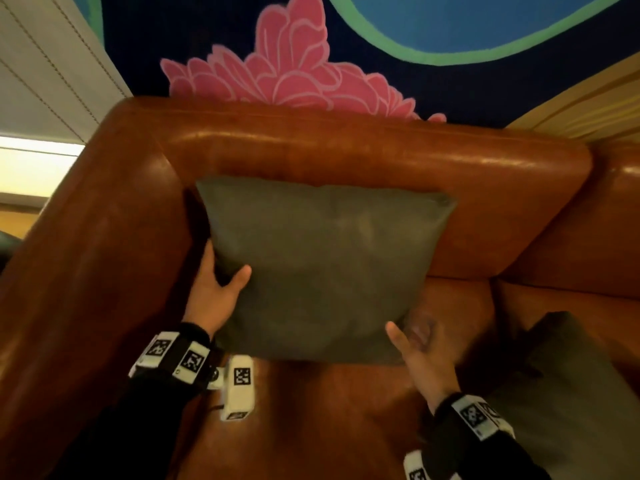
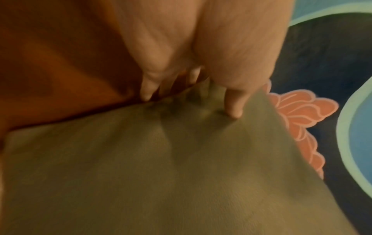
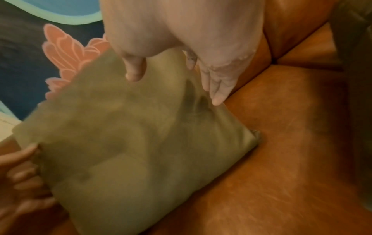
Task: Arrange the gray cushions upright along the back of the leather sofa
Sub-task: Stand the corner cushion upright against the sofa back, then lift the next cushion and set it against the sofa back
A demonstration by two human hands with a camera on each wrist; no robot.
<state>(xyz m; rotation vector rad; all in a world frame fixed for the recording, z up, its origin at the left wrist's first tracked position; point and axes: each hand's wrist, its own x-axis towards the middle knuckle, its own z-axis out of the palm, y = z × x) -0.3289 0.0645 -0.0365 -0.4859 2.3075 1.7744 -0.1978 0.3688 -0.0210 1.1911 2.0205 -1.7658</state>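
Note:
A gray cushion (image 1: 322, 268) (image 2: 161, 174) (image 3: 130, 143) stands tilted against the back of the brown leather sofa (image 1: 346, 150), near its left corner. My left hand (image 1: 221, 282) (image 2: 191, 89) grips the cushion's left edge, thumb on the front and fingers behind. At the cushion's lower right corner is my right hand (image 1: 412, 336) (image 3: 175, 76), blurred, with thumb and fingers stretched out; the fingertips (image 3: 218, 98) touch the edge. A second gray cushion (image 1: 571, 393) (image 3: 358, 47) lies on the seat at the right.
The sofa's left armrest (image 1: 86, 254) rises close beside my left hand. Bare seat leather (image 1: 329, 410) shows below the cushion. A further sofa section (image 1: 606, 220) continues to the right. Behind the backrest is a wall painted with a pink flower (image 1: 287, 74).

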